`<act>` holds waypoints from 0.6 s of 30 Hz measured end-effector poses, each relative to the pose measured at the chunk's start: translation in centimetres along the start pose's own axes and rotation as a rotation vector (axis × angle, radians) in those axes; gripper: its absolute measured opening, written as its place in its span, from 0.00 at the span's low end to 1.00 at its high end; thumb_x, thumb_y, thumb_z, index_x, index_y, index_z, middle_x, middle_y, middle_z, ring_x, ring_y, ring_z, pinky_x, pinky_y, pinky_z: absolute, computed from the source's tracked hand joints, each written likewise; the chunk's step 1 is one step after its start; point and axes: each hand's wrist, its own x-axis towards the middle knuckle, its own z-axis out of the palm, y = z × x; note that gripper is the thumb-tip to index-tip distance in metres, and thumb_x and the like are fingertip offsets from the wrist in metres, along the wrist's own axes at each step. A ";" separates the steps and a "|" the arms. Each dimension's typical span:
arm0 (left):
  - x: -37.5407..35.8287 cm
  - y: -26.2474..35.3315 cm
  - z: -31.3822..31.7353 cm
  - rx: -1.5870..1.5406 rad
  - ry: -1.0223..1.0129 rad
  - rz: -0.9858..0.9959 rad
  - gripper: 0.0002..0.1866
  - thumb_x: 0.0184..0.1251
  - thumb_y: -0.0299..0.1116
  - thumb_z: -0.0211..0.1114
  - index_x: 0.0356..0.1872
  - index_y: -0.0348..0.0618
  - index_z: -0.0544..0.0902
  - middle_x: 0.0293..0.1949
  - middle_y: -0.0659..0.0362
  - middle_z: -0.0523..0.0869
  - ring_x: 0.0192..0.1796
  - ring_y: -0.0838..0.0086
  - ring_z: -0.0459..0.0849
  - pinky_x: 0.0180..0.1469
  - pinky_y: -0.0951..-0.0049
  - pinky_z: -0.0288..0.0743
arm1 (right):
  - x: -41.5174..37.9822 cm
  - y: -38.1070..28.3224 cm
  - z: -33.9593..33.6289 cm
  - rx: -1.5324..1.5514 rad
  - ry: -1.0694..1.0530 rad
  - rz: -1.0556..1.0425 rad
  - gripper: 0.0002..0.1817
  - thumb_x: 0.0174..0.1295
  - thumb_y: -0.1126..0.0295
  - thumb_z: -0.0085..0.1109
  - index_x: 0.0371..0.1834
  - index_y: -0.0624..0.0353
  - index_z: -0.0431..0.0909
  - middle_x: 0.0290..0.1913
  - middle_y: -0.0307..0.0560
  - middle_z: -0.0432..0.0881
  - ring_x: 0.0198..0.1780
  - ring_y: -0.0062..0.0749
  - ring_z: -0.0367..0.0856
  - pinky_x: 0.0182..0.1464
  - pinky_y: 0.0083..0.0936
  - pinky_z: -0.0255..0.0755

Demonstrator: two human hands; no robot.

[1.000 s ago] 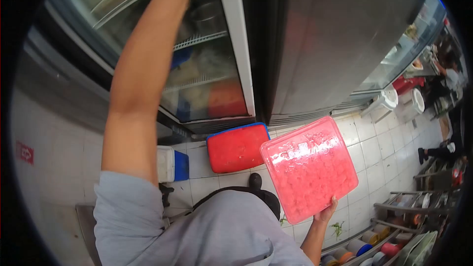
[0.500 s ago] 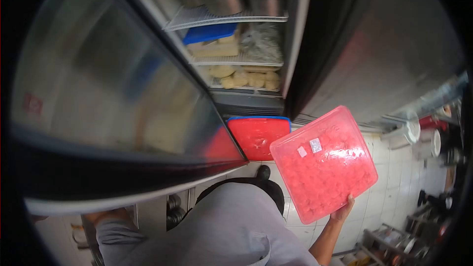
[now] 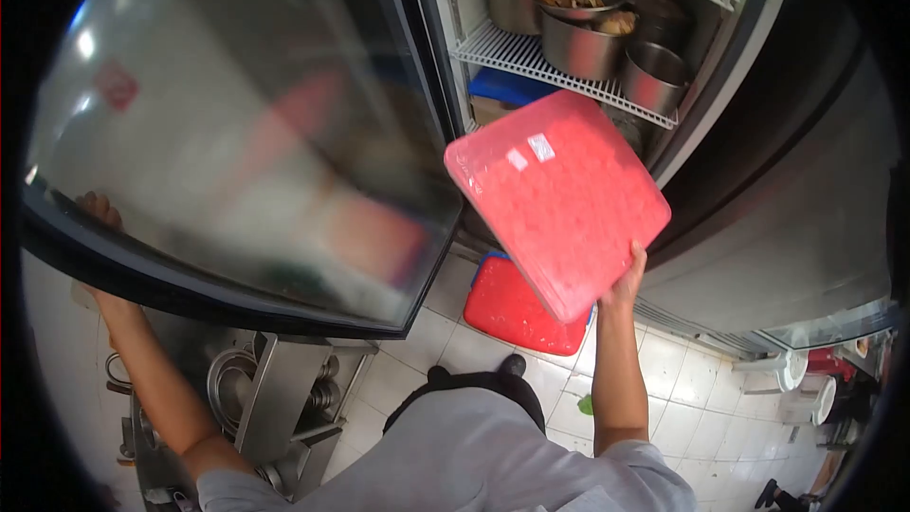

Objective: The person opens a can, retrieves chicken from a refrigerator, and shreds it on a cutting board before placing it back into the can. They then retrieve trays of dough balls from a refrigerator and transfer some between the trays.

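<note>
A flat square container with a pink lid [image 3: 569, 199] and two small labels is held up, tilted, in front of the open fridge. My right hand [image 3: 629, 275] grips it by its lower right edge, the thumb and fingers around the side. My left hand [image 3: 102, 218] is at the far left on the outer edge of the open glass door [image 3: 237, 133], its fingers curled over the rim and partly seen past the glass. Behind the container, a wire shelf [image 3: 531, 55] bears steel pots [image 3: 583, 47], and a blue lid [image 3: 507, 85] shows below it.
A red container [image 3: 521, 308] with a blue edge lies on the tiled floor [image 3: 455, 346] below the fridge. Steel shelving with pans [image 3: 230, 389] stands at the lower left. White bins [image 3: 773, 372] are at the right, and part of another person's leg shows at the lower right.
The pink-lidded container has moved up and left, nearer the fridge shelves. The view has shifted, and my left hand and forearm now show at the door's edge.
</note>
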 end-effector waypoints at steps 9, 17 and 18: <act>-1.6 -0.9 -3.2 0.774 1.230 0.129 0.29 0.76 0.48 0.40 0.70 0.41 0.55 0.72 0.49 0.56 0.73 0.57 0.56 0.73 0.62 0.48 | 14.9 7.6 7.3 0.128 0.082 -0.082 0.26 0.58 0.60 0.56 0.59 0.57 0.66 0.61 0.48 0.72 0.62 0.44 0.70 0.63 0.48 0.66; -0.5 -1.9 -0.7 0.779 1.376 0.261 0.28 0.74 0.50 0.44 0.68 0.47 0.61 0.66 0.56 0.65 0.68 0.63 0.64 0.70 0.64 0.52 | 28.6 13.4 13.8 -0.008 0.523 -0.064 0.16 0.57 0.65 0.63 0.47 0.52 0.73 0.49 0.47 0.79 0.46 0.38 0.78 0.47 0.39 0.75; -2.8 -1.1 -2.1 0.783 1.371 0.279 0.28 0.74 0.50 0.44 0.68 0.47 0.61 0.66 0.56 0.65 0.68 0.63 0.64 0.70 0.64 0.52 | 30.9 15.0 12.1 0.003 0.509 -0.066 0.16 0.57 0.65 0.63 0.47 0.52 0.73 0.49 0.47 0.79 0.46 0.38 0.78 0.47 0.39 0.75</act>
